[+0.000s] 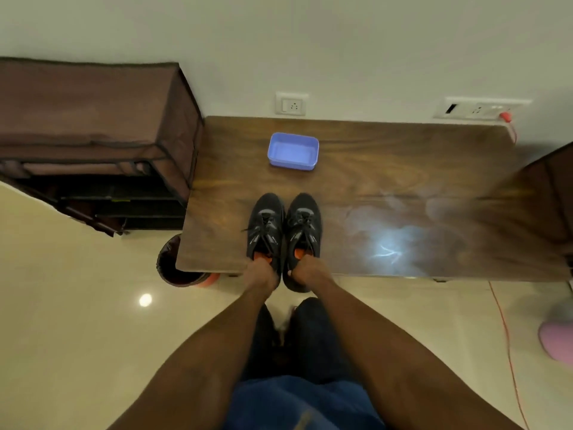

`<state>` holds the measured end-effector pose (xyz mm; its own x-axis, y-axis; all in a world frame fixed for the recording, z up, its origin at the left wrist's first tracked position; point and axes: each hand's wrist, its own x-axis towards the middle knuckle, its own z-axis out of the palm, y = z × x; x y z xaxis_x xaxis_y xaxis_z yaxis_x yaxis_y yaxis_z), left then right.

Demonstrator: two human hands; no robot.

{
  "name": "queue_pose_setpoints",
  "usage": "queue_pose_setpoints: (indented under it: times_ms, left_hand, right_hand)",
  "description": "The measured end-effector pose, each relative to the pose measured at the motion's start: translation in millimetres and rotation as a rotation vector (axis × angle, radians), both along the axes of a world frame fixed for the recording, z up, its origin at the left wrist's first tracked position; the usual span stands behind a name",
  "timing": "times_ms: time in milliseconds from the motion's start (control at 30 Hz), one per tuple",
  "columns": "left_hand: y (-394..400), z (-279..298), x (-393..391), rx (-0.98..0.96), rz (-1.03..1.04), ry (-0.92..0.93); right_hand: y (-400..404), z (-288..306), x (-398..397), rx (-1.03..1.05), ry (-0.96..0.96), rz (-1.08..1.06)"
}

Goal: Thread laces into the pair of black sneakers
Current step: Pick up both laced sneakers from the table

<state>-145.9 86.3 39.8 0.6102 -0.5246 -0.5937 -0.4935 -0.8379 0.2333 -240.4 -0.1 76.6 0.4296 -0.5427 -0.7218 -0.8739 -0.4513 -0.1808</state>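
Right now I count two black sneakers, the left sneaker (265,231) and the right sneaker (303,228), side by side at the near edge of the wooden table (403,169), heels overhanging; my left hand (261,276) grips the left heel and my right hand (305,270) grips the right. One blue tub (293,150) sits farther back with nothing visible inside, and one bin (173,265) stands under the table's left corner

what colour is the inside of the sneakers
Orange lining inside the black sneakers, seen in the head view.
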Motion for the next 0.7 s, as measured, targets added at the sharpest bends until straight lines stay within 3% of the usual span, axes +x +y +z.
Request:
queue_pose_setpoints:
  times_ms: [367, 700]
  left_hand:
    - [44.3, 60.4, 55.7, -0.047, 0.162, -0.017]
    - [156.1, 67.9, 177.9, 0.055, 0.247, -0.018]
  right_hand:
    - [45.6, 49.4, 58.1, -0.066, 0.007, 0.277]
    - [119.3, 41.6, 201.9, 0.115, -0.023, 0.308]
